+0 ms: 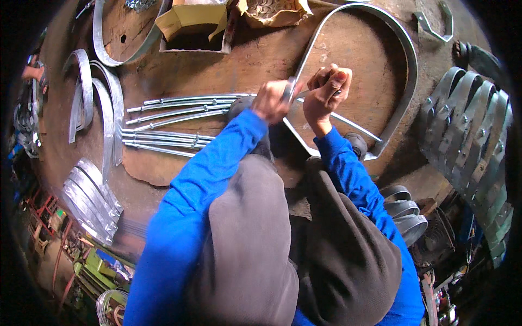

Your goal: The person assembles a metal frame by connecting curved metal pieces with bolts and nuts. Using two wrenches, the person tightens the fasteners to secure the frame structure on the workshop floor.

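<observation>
The silver, teardrop-shaped flat metal band [412,68] on the brown wooden board [359,60] looks stiff, springy and smooth, so brace its broad sides; your left hand [270,101] and right hand [325,99] each curl closed, on what I cannot tell.

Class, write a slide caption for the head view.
Left hand and right hand close together at a bent metal strap; rods lie to the left.
</observation>
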`<state>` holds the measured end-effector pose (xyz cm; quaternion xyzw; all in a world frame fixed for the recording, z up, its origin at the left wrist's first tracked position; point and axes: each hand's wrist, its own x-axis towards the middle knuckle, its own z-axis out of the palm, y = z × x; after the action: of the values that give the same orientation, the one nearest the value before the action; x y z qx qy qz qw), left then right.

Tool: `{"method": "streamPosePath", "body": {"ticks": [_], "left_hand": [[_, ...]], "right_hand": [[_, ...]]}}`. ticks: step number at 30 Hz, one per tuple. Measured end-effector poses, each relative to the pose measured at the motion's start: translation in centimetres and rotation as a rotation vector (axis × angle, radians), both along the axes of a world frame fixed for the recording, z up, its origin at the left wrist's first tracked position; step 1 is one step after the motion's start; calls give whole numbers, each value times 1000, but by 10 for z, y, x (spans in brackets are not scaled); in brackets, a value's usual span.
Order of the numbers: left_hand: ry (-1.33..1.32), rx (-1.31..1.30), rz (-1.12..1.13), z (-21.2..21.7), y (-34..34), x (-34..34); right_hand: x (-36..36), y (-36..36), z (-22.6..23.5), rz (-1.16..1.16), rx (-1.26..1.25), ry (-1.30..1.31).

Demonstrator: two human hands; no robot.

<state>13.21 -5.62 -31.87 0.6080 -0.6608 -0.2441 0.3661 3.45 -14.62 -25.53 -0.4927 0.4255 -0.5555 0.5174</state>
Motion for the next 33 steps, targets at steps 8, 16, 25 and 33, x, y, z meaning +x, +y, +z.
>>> {"method": "streamPosePath", "body": {"ticks": [8,16,25,33], "left_hand": [[-7,134,-370,52,47,23],[761,376,-35,94,-10,58],[207,550,320,17,-94,11],[-22,708,65,-11,-132,15]], "right_hand": [[1,-2,2,22,-16,-23],[-5,-4,-8,16,-46,41],[-5,-3,-2,21,-53,60],[-3,-4,-10,24,-71,85]]}}
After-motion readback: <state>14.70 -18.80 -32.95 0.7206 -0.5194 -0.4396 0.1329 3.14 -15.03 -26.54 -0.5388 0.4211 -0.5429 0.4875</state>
